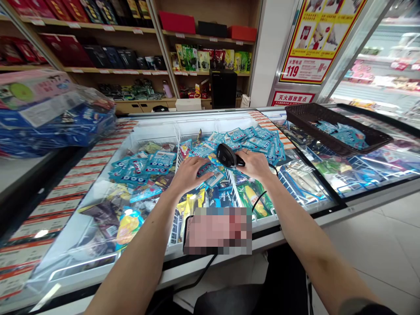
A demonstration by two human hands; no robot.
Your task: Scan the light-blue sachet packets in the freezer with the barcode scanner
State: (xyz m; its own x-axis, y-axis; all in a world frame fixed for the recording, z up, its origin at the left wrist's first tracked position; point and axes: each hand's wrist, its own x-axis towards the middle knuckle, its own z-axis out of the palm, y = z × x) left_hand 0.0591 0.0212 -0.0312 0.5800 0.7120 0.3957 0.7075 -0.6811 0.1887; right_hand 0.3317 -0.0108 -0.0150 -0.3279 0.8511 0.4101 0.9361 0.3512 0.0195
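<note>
My right hand (pixel 256 165) grips a black barcode scanner (pixel 226 155), its head pointing left over the open chest freezer (pixel 203 127). Its black cable (pixel 259 199) runs down toward me. My left hand (pixel 188 174) lies on a blue ice-cream packet (pixel 213 177) in the middle of the freezer, fingers curled over it. Several more of the same blue packets (pixel 256 140) are heaped just behind both hands, and another pile (pixel 144 166) lies to the left.
A dark wicker basket (pixel 331 131) holding blue packets rests on the glass lid at right. A blurred flat device (pixel 216 229) sits on the freezer's near rim. Wrapped blue cartons (pixel 55 118) stack at left. Shelves of boxed goods (pixel 108 57) line the back wall.
</note>
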